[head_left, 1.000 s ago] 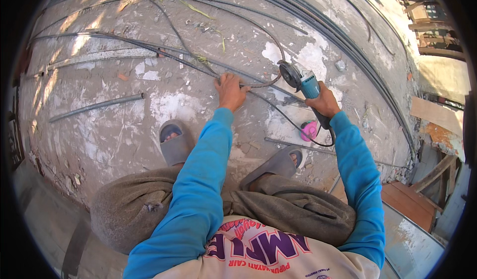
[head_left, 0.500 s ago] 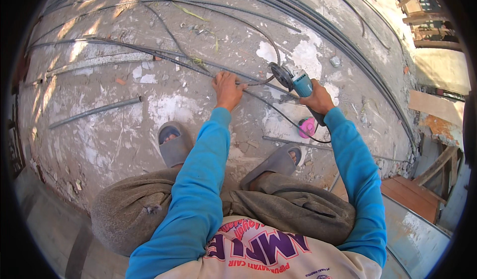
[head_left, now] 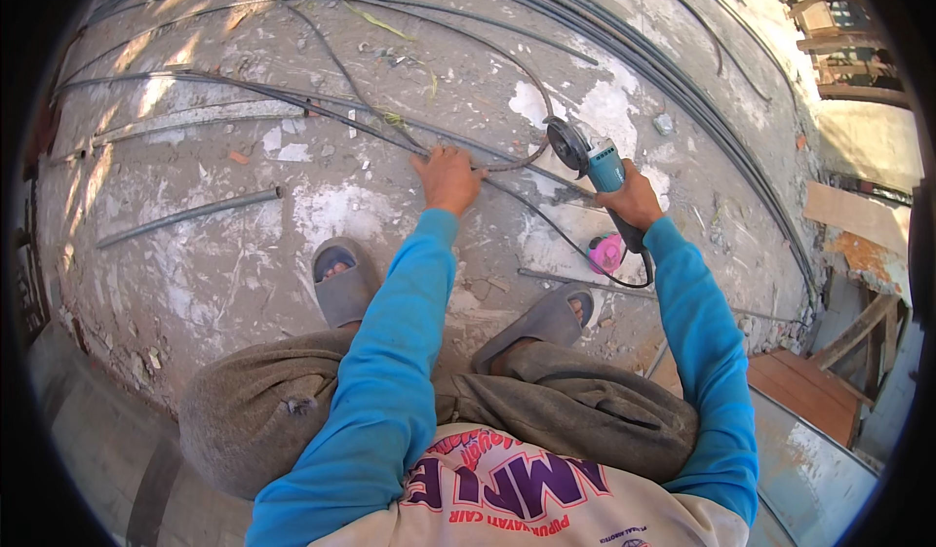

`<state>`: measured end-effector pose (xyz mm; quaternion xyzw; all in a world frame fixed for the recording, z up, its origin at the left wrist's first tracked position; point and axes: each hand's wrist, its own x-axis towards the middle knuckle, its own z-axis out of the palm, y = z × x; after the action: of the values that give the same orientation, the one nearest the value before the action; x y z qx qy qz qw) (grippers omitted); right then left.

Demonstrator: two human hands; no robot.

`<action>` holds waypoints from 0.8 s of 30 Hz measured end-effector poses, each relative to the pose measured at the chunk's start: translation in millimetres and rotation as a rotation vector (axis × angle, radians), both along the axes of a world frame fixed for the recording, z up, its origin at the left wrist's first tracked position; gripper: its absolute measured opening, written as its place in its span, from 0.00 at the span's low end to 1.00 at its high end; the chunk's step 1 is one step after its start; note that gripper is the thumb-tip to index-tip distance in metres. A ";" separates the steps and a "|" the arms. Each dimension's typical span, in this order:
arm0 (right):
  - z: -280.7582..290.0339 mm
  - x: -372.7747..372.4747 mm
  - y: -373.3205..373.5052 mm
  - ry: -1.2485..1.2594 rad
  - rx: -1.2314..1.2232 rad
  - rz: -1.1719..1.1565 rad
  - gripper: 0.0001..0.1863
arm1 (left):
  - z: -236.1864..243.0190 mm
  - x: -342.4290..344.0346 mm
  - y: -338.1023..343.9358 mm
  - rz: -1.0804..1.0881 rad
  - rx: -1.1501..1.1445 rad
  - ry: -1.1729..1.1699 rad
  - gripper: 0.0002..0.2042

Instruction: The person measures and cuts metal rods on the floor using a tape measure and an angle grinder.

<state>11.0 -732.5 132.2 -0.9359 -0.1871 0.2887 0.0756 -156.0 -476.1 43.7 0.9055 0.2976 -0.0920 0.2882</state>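
My left hand (head_left: 450, 178) is closed around a bent steel rebar (head_left: 519, 164) low over the ground; its fingertips are partly hidden. From that hand the rebar curves right and then up and away to the left. My right hand (head_left: 632, 198) grips a teal angle grinder (head_left: 606, 169) by its body. The grinder's dark disc (head_left: 568, 146) is beside the curve of the rebar; whether they touch I cannot tell. A black power cord (head_left: 546, 217) loops from the back of the grinder and runs left along the ground toward my left hand.
A pink round object (head_left: 604, 252) lies below the grinder, by the cord. Long rebars (head_left: 673, 84) stretch across the far side and right. A grey pipe (head_left: 190, 218) lies at the left. My sandalled feet (head_left: 345, 279) stand on the rough, debris-strewn ground. Boards (head_left: 805, 391) rest at the right.
My right hand and the grinder have shifted slightly to the right. My left hand keeps its hold on the rebar, nearly in the same place.
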 end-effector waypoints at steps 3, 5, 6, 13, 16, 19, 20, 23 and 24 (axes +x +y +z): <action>7.2 4.3 -0.2 -0.047 0.064 -0.036 0.40 | 12.8 5.1 6.1 -0.115 0.058 0.114 0.22; 11.1 7.3 0.7 -0.035 0.084 -0.087 0.39 | 10.7 10.9 9.8 -0.230 0.130 0.130 0.22; 11.8 6.7 0.3 -0.038 0.089 -0.094 0.39 | 9.0 12.6 11.3 -0.340 0.198 0.149 0.22; 22.7 6.7 -29.6 -0.153 0.245 -0.215 0.40 | 28.9 13.4 29.9 -0.366 0.133 -0.327 0.20; 30.0 3.9 -44.4 -0.126 0.319 -0.295 0.39 | 40.0 20.1 31.9 -0.353 0.212 -0.464 0.20; 44.0 -0.1 -50.7 -0.066 0.339 -0.339 0.38 | 42.9 28.9 34.9 -0.370 0.271 -0.556 0.19; 48.0 -3.2 -50.8 -0.034 0.331 -0.341 0.38 | 44.0 33.2 35.9 -0.349 0.286 -0.635 0.19; 35.5 -8.5 -54.1 -0.008 0.348 -0.354 0.37 | 57.9 49.3 38.7 -0.342 0.309 -0.756 0.19; 33.5 -9.4 -53.9 0.014 0.352 -0.366 0.37 | 64.4 55.4 39.8 -0.334 0.322 -0.791 0.19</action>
<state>1.6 -786.4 165.7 -0.9245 -0.0615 0.2397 0.2899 -100.6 -436.4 108.1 0.9398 0.0253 0.2630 0.2166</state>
